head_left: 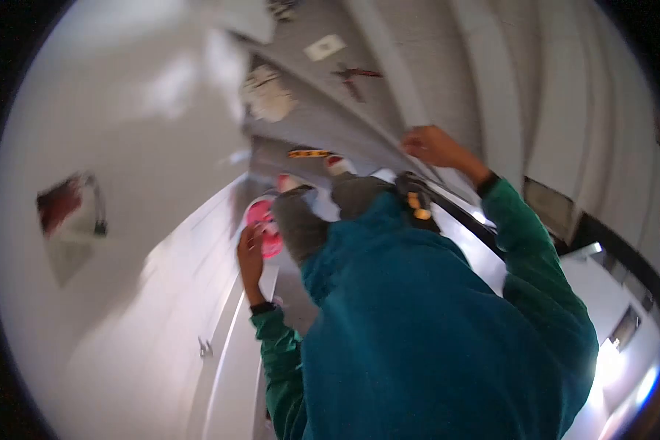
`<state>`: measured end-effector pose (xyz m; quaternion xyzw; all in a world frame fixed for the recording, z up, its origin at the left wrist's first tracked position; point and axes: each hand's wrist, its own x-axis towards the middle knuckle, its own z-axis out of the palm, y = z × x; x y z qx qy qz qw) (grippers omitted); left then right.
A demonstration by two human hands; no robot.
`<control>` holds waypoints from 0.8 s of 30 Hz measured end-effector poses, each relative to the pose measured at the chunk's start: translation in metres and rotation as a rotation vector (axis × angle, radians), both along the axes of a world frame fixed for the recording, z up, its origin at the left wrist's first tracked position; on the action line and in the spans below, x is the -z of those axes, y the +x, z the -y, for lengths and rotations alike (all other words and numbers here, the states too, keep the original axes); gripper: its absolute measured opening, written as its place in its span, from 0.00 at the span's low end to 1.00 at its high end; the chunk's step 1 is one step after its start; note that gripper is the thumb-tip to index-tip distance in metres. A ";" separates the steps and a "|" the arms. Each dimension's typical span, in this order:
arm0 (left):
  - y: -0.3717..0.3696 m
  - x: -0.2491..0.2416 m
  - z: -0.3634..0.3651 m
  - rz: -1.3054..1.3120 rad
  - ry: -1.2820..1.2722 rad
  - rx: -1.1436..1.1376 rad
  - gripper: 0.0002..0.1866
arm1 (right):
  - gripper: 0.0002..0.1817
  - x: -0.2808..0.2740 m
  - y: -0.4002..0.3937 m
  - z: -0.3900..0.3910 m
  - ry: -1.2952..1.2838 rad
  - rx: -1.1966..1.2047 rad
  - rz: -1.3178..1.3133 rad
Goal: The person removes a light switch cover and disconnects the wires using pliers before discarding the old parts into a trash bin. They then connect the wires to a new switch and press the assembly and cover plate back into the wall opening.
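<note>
My left hand [250, 257] hangs by the white wall at the left, fingers loosely apart and nothing visible in them. It overlaps a bright pink object [270, 229] on the floor beside my leg. My right hand [438, 148] is held out over the grey stairs, loosely bent and somewhat blurred, with no object visible in it. Farther up the steps lie red-handled pliers [356, 75] and a pale card-like piece [325, 48]. A crumpled beige cloth-like item [269, 94] rests near the wall. By my feet is a short yellow-and-black bar [309, 153].
Winding steps [440, 66] curve up to the right. In the left wall is an opening [70, 205] with a dark loop of wire. A dark rail [462, 213] runs at my right side, with a black-and-orange item [419, 205] close to my hip.
</note>
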<state>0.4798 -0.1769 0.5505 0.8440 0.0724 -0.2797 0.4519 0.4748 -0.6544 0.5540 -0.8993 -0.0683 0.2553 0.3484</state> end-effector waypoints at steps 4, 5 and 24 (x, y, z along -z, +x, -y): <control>0.017 -0.012 0.036 -0.109 -0.132 0.078 0.18 | 0.12 -0.026 -0.001 0.014 0.137 0.213 0.020; 0.021 -0.010 0.042 -0.095 -0.133 0.090 0.18 | 0.11 -0.030 0.001 0.014 0.167 0.256 0.027; 0.045 0.086 -0.060 0.220 0.251 0.239 0.18 | 0.24 0.061 -0.237 -0.015 0.193 0.372 -0.493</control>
